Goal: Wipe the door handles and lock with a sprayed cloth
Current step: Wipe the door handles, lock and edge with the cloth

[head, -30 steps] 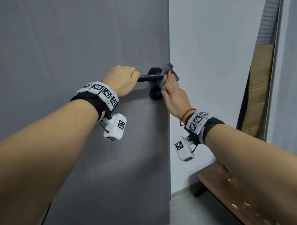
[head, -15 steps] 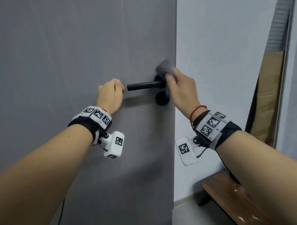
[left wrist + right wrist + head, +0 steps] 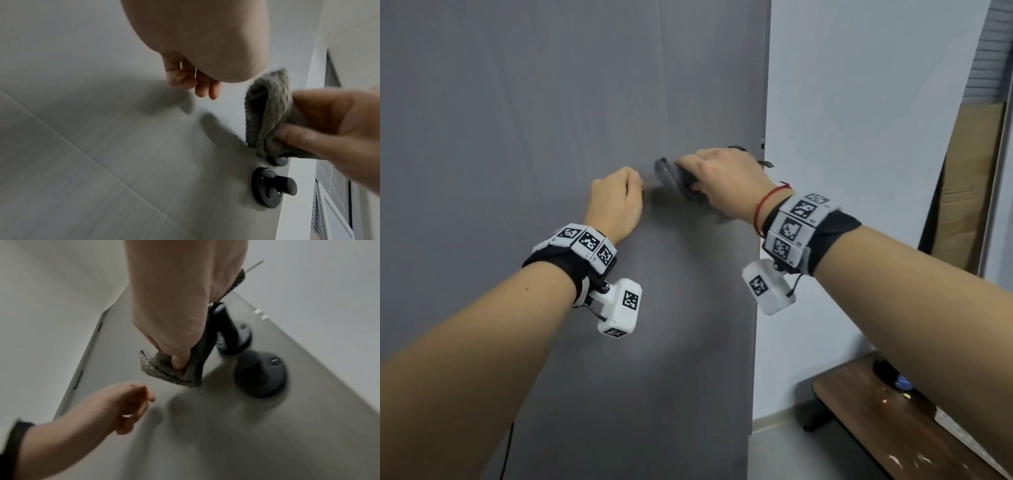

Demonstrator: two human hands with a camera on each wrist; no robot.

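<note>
Head view, centre of frame: the right hand (image 3: 726, 183) grasps a folded grey cloth (image 3: 678, 178) wrapped over the black door handle (image 3: 221, 316), its fingers (image 3: 304, 138) curled round the cloth. The left hand (image 3: 616, 202) sits just left of the cloth against the grey door (image 3: 517, 120), fingers (image 3: 203, 89) loosely curled and holding nothing. Below the handle, the round black lock (image 3: 271, 186) lies uncovered near the door's right edge.

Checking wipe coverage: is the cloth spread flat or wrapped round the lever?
Wrapped: the cloth is folded round the lever handle, gripped by the right hand. The left hand holds nothing.
</note>
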